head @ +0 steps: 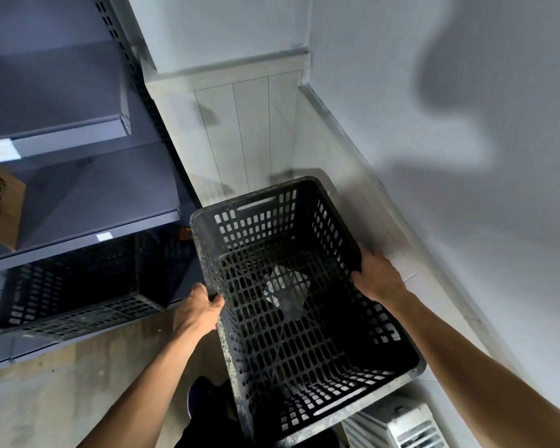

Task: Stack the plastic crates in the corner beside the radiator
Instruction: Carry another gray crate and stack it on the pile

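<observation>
A black perforated plastic crate [291, 318] fills the middle of the view, open side up, in the corner between the white walls. My left hand [199, 307] grips its left rim and my right hand [377, 276] grips its right rim. Through its slotted bottom something pale shows below; I cannot tell whether another crate sits under it. A second black crate [78, 286] lies under the lowest grey shelf at the left. A white radiator [398, 425] shows at the bottom right, just below the held crate's near edge.
Grey metal shelving [78, 202] stands along the left, with a piece of cardboard [0, 208] on one shelf. White panelled wall [249, 130] closes the corner ahead and a white wall runs along the right. Bare worn floor [62, 383] lies at lower left.
</observation>
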